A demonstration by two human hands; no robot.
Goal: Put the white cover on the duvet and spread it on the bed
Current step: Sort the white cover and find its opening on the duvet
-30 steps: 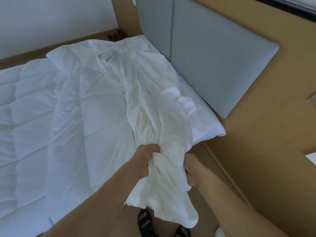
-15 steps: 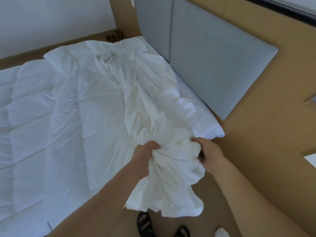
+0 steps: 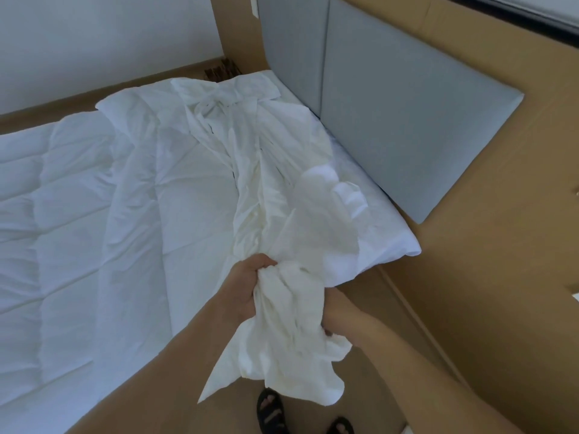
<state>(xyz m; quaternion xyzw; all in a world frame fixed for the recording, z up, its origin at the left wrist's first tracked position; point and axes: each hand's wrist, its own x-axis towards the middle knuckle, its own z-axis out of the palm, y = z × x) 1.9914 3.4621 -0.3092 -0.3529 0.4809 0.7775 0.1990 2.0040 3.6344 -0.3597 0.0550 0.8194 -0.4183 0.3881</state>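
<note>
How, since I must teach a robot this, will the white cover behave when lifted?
Probably floppy: the white cover bunches and droops below the left hand and right hand. Likely light, hanging in thin folds. It may drag, since most lies crumpled on the bed.

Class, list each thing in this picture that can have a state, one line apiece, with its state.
white cover: bunched, far part lying across the bed, near end lifted by both hands.
duvet: lying flat on the bed, not in the cover.
left hand: gripping the bunched cover.
right hand: gripping the cover, partly hidden by cloth.
sandals: worn on the feet.
</note>
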